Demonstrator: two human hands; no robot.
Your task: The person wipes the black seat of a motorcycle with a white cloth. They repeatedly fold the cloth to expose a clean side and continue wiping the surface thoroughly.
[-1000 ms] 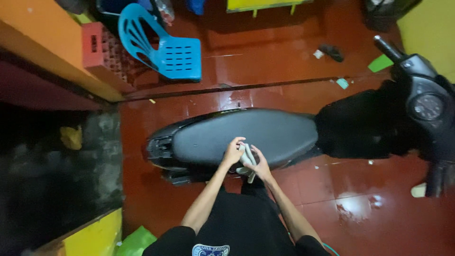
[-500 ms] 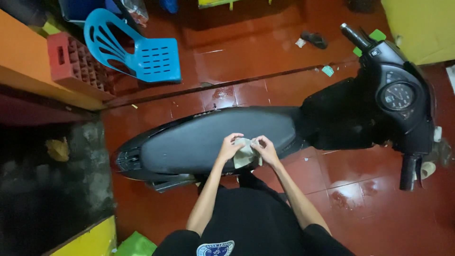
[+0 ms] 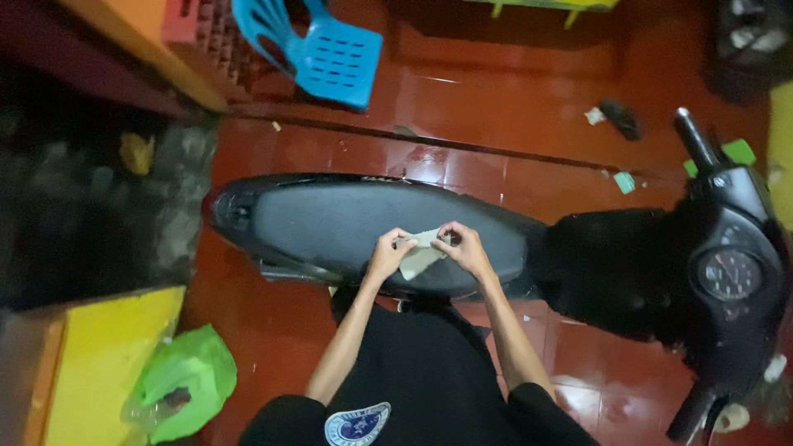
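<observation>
Both hands are pinching a small pale folded cloth [image 3: 420,254] over the long dark padded scooter seat [image 3: 330,223]: the left hand [image 3: 388,253] is gripping its left edge, the right hand [image 3: 462,246] its right, above the glossy red tiled floor [image 3: 512,99]

Black short-sleeved shirt, round chest emblem

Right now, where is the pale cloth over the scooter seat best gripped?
Probably by its upper corners, from above: the cloth hangs limp between the left hand and right hand, which pinch those corners over the scooter seat.
</observation>
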